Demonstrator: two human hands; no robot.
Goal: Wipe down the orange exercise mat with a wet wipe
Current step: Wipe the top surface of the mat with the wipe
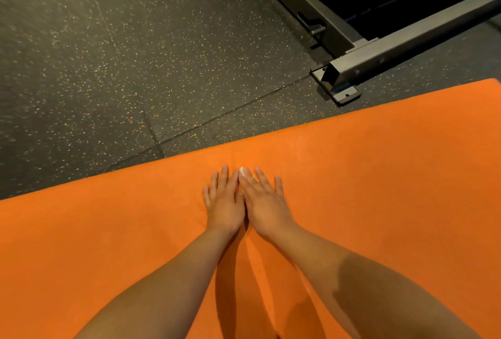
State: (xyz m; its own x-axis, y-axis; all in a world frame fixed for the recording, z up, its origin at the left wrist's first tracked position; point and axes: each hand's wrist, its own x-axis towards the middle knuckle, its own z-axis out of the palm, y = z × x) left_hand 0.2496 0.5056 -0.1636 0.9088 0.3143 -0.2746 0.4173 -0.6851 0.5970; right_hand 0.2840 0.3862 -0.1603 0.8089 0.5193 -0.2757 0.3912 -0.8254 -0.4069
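On the orange mat [379,176], left hand [223,200], right hand [264,203], flat, grips released; wipe [242,171] mostly hidden beneath

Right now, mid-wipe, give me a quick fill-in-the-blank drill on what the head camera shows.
1. The mat under the left hand and right hand is ____ in colour.
2. The scrap of wet wipe showing at the fingertips is ____.
3. The metal frame stands off the mat, on the person's ____ side.
Missing words: orange; white; right.

One mat [379,176], one wipe [242,171], two hands [225,203] [264,203]
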